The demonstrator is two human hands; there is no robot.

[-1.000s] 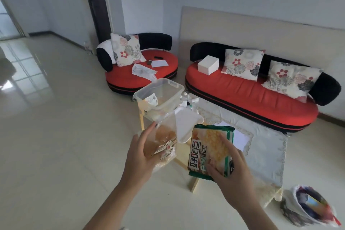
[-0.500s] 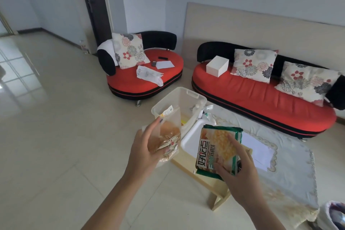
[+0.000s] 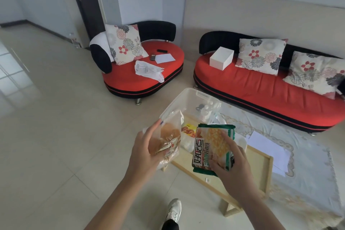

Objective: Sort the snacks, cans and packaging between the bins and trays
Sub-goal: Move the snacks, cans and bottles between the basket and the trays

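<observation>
Left hand [image 3: 144, 152] grips a clear bread bag [image 3: 167, 141], long axis near upright, sealed top edge pointing to upper right of the frame. Right hand [image 3: 235, 170] holds a green snack pack [image 3: 211, 147] upright, long axis vertical, printed face toward camera, top edge up. Both packs sit at frame centre, held in the air over the wooden tray [image 3: 261, 166] and in front of the clear bin [image 3: 188, 99].

Versus half a second ago: both packs kept in the same grips, view tilted down, so the tray shows more, and a white shoe [image 3: 174, 210] now appears at bottom centre. Bin looks nearer and larger.

Hard to read: bin contents are blurred, a white bottle-like clutter at its right side. A yellow-red packet [image 3: 188, 129] is mostly hidden between the two packs. Worktop cloth [image 3: 308, 170] is cut off at right edge. Tray's near-left corner is hidden behind the bread bag.
</observation>
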